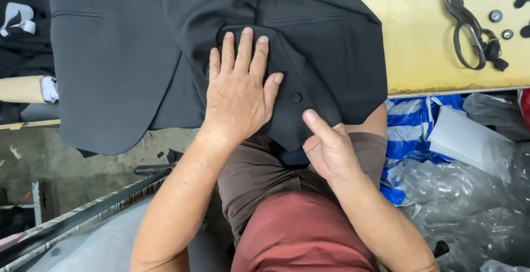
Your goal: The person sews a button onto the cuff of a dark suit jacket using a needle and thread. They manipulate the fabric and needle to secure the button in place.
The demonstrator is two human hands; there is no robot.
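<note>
A dark grey suit jacket point(121, 56) lies over the edge of a yellowish work table point(419, 40) and hangs toward my lap. My left hand point(240, 87) rests flat on the cloth, fingers spread, pressing down a folded front panel. My right hand point(328, 148) sits just below and to the right, fingers curled, with the index finger extended onto the jacket's lower edge. A dark round button point(296, 97) on the jacket lies between the two hands, just above my right fingertip.
Large metal shears point(466, 26) lie on the table at the upper right, with several loose buttons point(496, 16) beside them. A blue-and-white striped bag point(411, 134) and clear plastic sheeting point(475, 194) fill the floor at right. A metal bar point(88, 211) runs at lower left.
</note>
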